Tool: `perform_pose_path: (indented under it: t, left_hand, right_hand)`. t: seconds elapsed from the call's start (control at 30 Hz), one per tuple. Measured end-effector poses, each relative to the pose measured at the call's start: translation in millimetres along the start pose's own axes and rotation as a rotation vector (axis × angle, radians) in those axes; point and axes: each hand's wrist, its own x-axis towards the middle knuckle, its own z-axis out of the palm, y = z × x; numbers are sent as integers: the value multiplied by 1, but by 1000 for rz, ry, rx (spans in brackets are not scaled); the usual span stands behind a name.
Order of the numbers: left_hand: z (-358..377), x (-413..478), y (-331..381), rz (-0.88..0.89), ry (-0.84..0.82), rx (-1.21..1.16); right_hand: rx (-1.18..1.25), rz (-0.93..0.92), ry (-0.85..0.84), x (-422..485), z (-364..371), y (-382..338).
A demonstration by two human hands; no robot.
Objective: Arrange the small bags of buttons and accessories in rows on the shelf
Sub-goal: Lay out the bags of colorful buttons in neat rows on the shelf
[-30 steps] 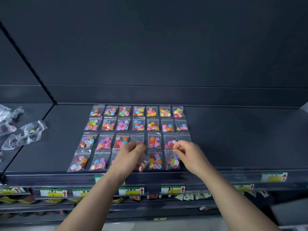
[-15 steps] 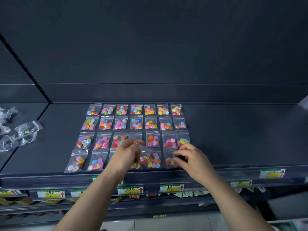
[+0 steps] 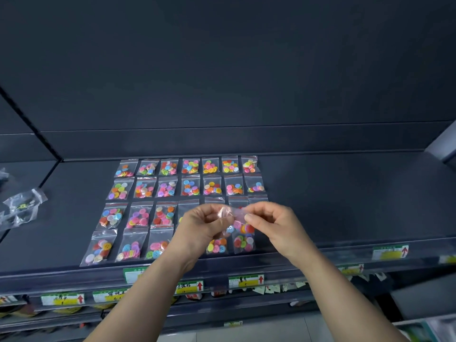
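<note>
Button bag (image 3: 237,222): clear, pinched by its top edge between left hand (image 3: 204,225) and right hand (image 3: 274,224), buttons hanging below the fingers, held above the front rows of bags (image 3: 172,191) on the shelf (image 3: 333,201).

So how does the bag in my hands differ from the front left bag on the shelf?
The held bag hangs above the shelf, pinched by the left hand and right hand; the front left bag lies flat in its row, untouched. Both are clear with coloured buttons.
</note>
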Motion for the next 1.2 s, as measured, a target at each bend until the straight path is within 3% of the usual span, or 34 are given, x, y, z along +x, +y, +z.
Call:
perform_pose_path:
  t: [0.1, 0.23, 0.37, 0.5, 0.63, 0.87, 1.0, 1.2]
  left_hand:
    - [4, 3, 2, -42, 13, -36]
    - [9, 5, 5, -25, -29, 34]
    - [17, 11, 9, 23, -59, 196]
    - [18, 14, 2, 156, 43, 400]
    - [12, 15, -14, 210, 43, 709]
    - [10, 18, -24, 299, 11, 987]
    - [10, 20, -28, 323, 13, 1025]
    - [9, 21, -33, 338, 17, 1066]
  right_hand:
    - [-6, 26, 60, 1, -10, 7]
    - [-108, 43, 6, 0, -21, 12]
    - [-137, 26, 39, 2, -26, 10]
    - [-204, 131, 141, 3, -33, 25]
    - [-350, 200, 193, 2, -35, 46]
    - [-805, 100, 239, 0, -34, 47]
    - [-771, -68, 125, -4, -33, 50]
    - [-768, -42, 108, -5, -29, 56]
